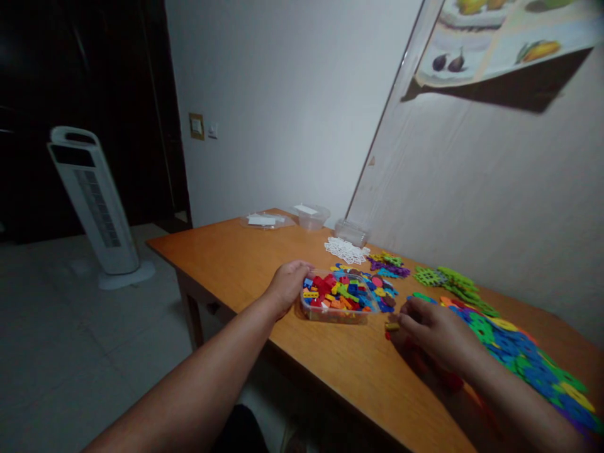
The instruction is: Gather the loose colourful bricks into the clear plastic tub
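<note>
My left hand [287, 286] grips the left rim of a clear plastic container [337, 318], thumb over the edge. Small building bricks [333, 290] in red, yellow, blue, green and orange fill it. To the container's right, my right hand [429, 327] is low over the table, its fingers curled together. Just by the thumb tip are a yellow brick [391, 326] and a bit of red; whether the fingers touch them I cannot tell. Anything between the fingertips is hidden. More red pieces [450, 379] lie in the shadow under this hand.
Flat colourful disc pieces [512, 343] spread along the table's right side. Behind the container lie round pieces [377, 283], white lattice pieces [346, 250] and green ones [453, 280]. Clear tubs [313, 217] stand at the back of the wooden table [221, 251]. A tower fan [99, 201] is on the floor.
</note>
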